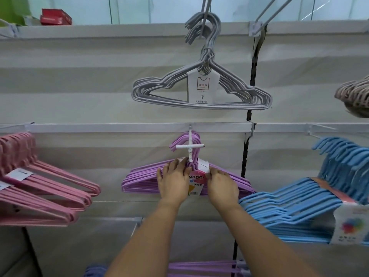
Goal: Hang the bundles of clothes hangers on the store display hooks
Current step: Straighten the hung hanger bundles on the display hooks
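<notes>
Hanging from the white display hook (pixel 190 147) at the middle rail (pixel 139 127) is a bundle of purple hangers (pixel 139 177), its hook ends looped over the prong behind the hook's crossbar. A paper label (pixel 196 179) wraps the neck of the bundle, printed in red and yellow with a barcode at the foot.

Left hand (pixel 173 181) lies flat on the bundle's left shoulder, fingers straight and slightly spread, tips reaching up beside the neck. Right hand (pixel 221 186) is placed on the right shoulder; its fingers are bent at the label's right edge and appear to pinch it, though the fingertips are partly hidden and the grip cannot be confirmed. Both forearms extend upward from the lower edge of the view.

Above, a bundle of grey wire hangers (pixel 201 90) hangs from an upper hook (pixel 205 15), carrying a white tag (pixel 202 86). To the left, pink hangers (pixel 44 186) hang in several bundles from the same middle rail. To the right, blue hangers (pixel 299 206) hang likewise, with a white label bearing a multicoloured print at their near end. At far right, a beige bundle (pixel 353 94) is partly in view. More purple hangers (pixel 199 268) lie at the bottom of the view, below the arms. A red box (pixel 56 17) sits on top of the display, upper left.
</notes>
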Available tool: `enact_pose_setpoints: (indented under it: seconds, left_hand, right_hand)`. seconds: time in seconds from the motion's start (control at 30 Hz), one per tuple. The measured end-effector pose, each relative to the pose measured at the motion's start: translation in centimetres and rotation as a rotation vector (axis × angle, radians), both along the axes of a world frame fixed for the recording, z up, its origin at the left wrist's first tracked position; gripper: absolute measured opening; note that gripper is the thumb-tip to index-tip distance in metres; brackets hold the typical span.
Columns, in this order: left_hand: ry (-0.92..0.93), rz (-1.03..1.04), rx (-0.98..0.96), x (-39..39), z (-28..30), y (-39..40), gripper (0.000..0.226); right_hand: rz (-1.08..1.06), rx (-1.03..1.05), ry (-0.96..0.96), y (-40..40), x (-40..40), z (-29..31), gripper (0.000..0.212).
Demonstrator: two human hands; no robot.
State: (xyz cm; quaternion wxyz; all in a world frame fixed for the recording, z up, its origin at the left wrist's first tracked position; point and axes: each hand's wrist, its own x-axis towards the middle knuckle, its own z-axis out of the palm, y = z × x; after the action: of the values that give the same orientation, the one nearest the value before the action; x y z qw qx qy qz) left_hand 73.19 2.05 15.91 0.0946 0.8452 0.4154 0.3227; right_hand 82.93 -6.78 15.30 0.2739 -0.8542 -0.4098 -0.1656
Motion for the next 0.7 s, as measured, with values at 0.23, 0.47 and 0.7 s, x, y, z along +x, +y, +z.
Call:
enact_pose_setpoints:
  seconds: [0.23,0.47,0.7]
  left_hand:
    - [-0.009,0.005,0.012,-0.6,-0.5,-1.5,0.049]
    - [0.032,0.061,0.045,-1.7,-2.4,-5.2,0.056]
    - [-0.034,0.011,-0.057,-2.9,-7.2,-12.7,0.055]
  right_hand:
    - [0.049,-0.039,0.019,-2.1,-0.8,-1.3,0.047]
    - [0.091,-0.045,0.087,-6.4,-1.3,-1.6,0.054]
    - [0.208,0.085,-0.019,-14.7,-1.4,-3.3,0.042]
